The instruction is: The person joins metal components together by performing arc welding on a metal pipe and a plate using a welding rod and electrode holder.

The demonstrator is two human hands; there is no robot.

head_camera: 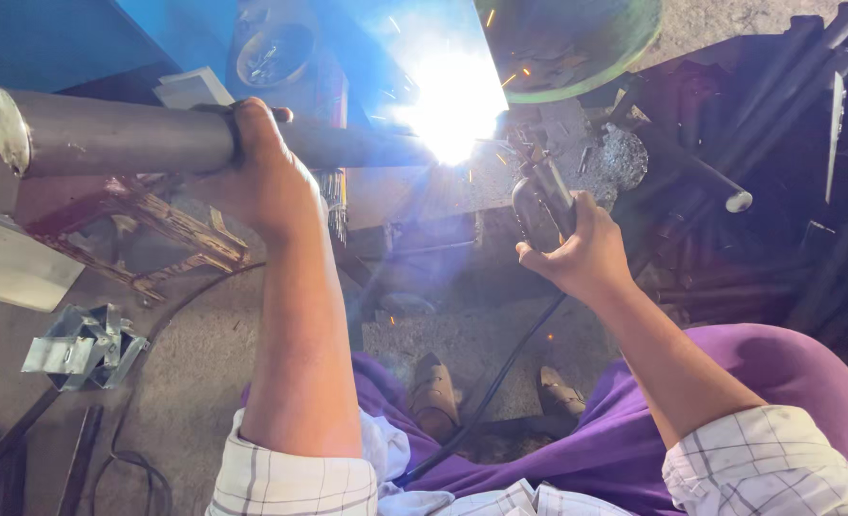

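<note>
My left hand (pixel 263 170) grips a long round steel pipe (pixel 118 141) that runs level from the left edge toward the middle. At the pipe's right end a white-blue welding arc (pixel 454 107) glares and throws sparks. My right hand (pixel 581 250) holds a welding electrode holder (pixel 540 205), its tip pointed up at the arc. A black cable (pixel 500 368) trails from the holder down between my knees. The joint itself is hidden by the glare.
A rusty metal frame (pixel 156 225) stands under the pipe. Folded sheet-metal scraps (pixel 85 346) lie at the left on the concrete floor. Dark steel rods and bars (pixel 758 124) pile up at the right. A green round basin (pixel 577 48) sits at the top.
</note>
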